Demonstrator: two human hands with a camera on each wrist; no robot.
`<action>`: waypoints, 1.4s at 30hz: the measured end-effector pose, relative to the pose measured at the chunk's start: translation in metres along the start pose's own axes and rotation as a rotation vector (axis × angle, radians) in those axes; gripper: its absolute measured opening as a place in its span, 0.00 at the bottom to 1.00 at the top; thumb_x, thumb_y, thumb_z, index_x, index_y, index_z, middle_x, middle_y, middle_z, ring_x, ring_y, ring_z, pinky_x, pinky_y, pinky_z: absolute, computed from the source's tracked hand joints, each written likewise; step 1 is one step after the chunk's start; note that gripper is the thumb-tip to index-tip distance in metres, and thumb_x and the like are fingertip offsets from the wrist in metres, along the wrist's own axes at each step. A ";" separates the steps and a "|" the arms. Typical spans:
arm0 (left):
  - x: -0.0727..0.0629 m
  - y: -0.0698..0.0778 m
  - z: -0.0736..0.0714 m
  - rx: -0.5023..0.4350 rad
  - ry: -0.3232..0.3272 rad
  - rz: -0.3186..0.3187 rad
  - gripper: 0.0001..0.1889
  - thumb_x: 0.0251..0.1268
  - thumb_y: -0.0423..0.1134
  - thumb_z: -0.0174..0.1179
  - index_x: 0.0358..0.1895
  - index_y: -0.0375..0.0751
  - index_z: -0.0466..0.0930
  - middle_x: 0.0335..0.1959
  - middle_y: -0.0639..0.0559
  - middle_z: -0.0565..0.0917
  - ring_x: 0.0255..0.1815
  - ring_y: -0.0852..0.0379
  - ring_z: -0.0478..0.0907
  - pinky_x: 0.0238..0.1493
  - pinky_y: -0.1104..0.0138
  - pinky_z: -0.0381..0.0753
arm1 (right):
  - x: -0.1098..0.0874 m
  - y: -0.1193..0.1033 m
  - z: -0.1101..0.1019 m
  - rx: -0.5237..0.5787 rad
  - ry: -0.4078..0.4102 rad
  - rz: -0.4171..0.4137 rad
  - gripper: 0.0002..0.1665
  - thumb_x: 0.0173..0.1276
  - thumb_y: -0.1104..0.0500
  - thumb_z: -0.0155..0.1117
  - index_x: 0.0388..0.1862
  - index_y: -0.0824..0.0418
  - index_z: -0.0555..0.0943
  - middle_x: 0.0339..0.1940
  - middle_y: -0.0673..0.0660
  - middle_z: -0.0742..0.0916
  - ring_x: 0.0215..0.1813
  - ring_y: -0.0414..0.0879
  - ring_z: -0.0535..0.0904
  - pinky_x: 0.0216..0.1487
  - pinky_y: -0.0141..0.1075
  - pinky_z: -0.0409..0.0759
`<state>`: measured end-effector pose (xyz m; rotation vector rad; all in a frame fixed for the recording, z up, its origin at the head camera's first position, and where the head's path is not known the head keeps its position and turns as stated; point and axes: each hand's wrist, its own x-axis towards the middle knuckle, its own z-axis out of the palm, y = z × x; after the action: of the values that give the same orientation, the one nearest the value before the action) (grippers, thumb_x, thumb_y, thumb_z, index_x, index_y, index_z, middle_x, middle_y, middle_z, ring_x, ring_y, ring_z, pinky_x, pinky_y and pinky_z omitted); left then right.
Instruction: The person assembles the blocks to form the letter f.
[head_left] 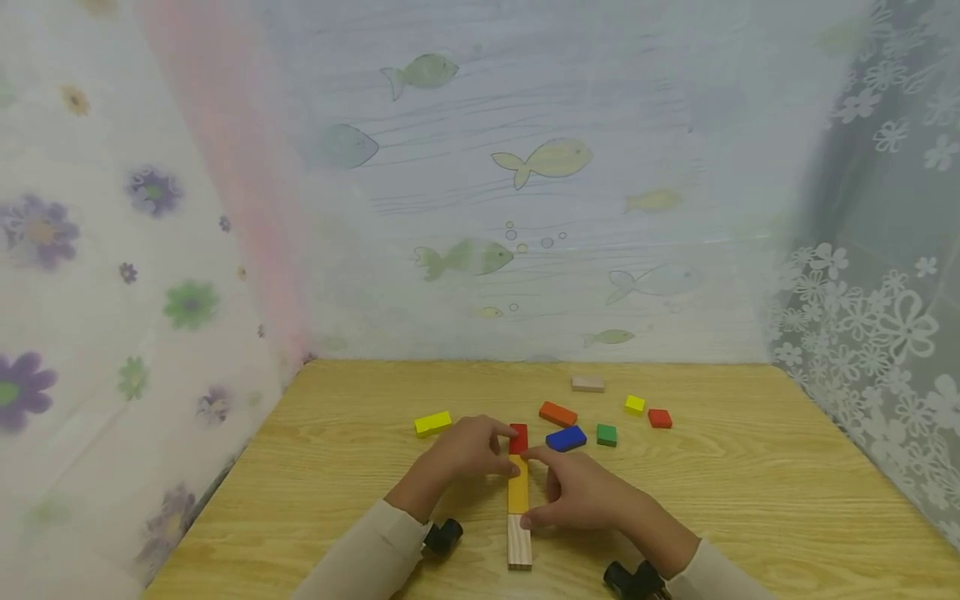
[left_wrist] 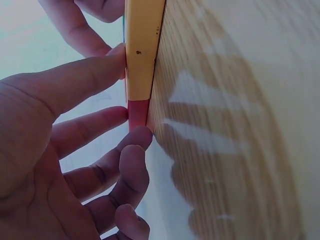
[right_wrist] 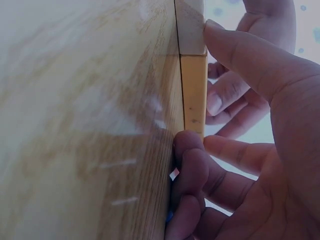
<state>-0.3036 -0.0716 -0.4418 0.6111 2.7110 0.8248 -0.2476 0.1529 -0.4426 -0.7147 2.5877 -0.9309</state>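
A red block (head_left: 518, 438), an orange-yellow block (head_left: 518, 492) and a plain wood block (head_left: 519, 550) lie end to end in a row on the table. My left hand (head_left: 474, 448) touches the row from the left, thumb on the orange-yellow block and index finger at the red one. From the right, my right hand (head_left: 588, 492) rests its thumb against the plain block and its index fingertip near the joint of the orange-yellow and red blocks. In the left wrist view the left fingers (left_wrist: 134, 137) reach the red block's side. The right fingers (right_wrist: 189, 145) bend beside the orange-yellow block.
Behind the hands lie a yellow block (head_left: 433, 424), an orange block (head_left: 558, 413), a blue block (head_left: 566, 439), a green block (head_left: 607, 435), a small yellow block (head_left: 635, 405), a small red block (head_left: 660, 418) and a pale wood block (head_left: 587, 383). Patterned sheets enclose the wooden table (head_left: 337, 467).
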 end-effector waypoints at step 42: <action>-0.001 0.002 0.000 -0.013 -0.001 -0.011 0.31 0.55 0.50 0.79 0.64 0.50 0.83 0.32 0.59 0.82 0.29 0.57 0.78 0.31 0.63 0.78 | 0.011 0.009 -0.027 -0.018 0.168 -0.173 0.25 0.69 0.51 0.74 0.61 0.59 0.83 0.33 0.44 0.86 0.34 0.38 0.82 0.37 0.33 0.82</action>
<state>-0.3026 -0.0705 -0.4404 0.5930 2.7036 0.8394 -0.2712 0.1669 -0.4293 -0.9139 2.7158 -1.0617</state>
